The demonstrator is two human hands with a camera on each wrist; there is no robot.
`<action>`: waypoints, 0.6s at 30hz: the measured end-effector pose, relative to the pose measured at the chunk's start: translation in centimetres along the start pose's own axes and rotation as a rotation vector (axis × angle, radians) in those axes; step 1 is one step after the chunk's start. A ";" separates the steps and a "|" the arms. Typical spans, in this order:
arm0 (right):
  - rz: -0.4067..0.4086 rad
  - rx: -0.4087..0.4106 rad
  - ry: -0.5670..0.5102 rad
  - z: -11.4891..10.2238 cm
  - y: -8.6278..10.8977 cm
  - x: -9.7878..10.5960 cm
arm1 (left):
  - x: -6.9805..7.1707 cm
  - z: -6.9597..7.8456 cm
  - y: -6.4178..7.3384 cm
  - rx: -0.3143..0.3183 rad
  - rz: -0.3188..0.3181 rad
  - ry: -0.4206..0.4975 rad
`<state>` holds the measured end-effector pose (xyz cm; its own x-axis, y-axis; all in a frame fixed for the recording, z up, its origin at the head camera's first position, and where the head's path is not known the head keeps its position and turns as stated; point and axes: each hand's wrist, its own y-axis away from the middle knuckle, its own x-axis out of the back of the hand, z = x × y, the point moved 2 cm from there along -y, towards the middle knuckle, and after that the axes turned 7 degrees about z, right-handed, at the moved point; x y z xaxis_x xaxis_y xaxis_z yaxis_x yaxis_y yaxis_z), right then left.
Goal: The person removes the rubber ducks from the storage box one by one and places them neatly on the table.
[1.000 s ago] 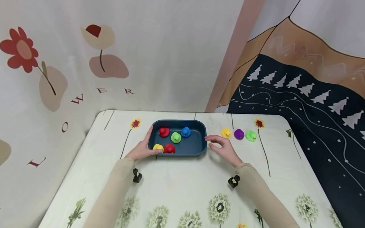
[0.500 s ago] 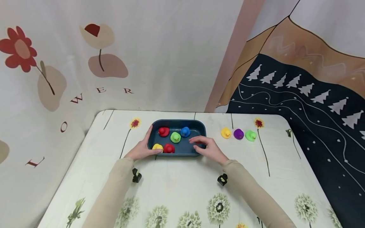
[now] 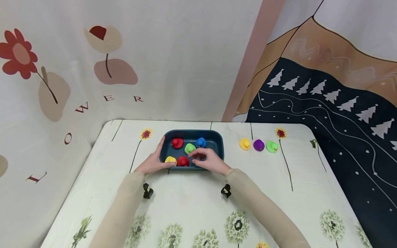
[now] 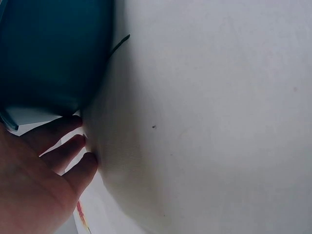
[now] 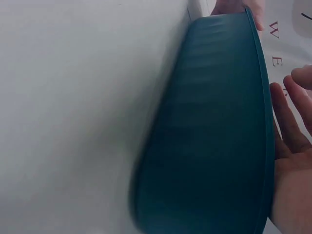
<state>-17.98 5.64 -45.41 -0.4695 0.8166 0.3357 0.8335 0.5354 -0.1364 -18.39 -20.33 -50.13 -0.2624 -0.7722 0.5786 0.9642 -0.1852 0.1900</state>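
Observation:
A dark blue rectangular tray stands on the table in the head view, with small rubber ducks inside. My left hand grips its left end, thumb over the front rim by a yellow duck. Over the tray's right half is my right hand, fingers curved and apart from the thumb, nothing seen between them. Its fingertips come close to a red duck and a green duck. A blue duck and another red duck sit farther back. The right wrist view shows the tray's outer wall.
Right of the tray stand a yellow duck, a purple duck and a light green duck in a row. A flower-printed cloth covers the table. Printed curtains hang behind it.
My right hand has moved left from beside the tray's right rim to over its inside, near the green and front red ducks. My left hand has kept its hold on the tray.

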 end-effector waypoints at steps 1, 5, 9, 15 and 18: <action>-0.003 -0.008 0.008 0.6 -0.4 -0.3 | 0.0 0.0 0.0 0.000 0.001 -0.001; -0.020 -0.037 0.015 2.5 -1.6 -1.3 | 0.0 0.0 0.0 0.002 0.002 -0.009; -0.049 -0.058 0.009 2.6 -2.3 -1.9 | 0.1 0.1 0.0 0.003 0.002 -0.013; -0.045 -0.073 0.034 3.0 -3.0 -2.5 | 0.1 0.1 0.1 0.003 0.003 -0.014; -0.046 -0.096 0.047 3.1 -3.1 -2.7 | 0.0 0.0 0.1 -0.003 0.005 -0.014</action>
<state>-20.22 2.44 -48.74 -0.4955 0.7797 0.3828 0.8366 0.5470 -0.0312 -18.29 -20.32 -50.07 -0.2577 -0.7644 0.5910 0.9657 -0.1831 0.1843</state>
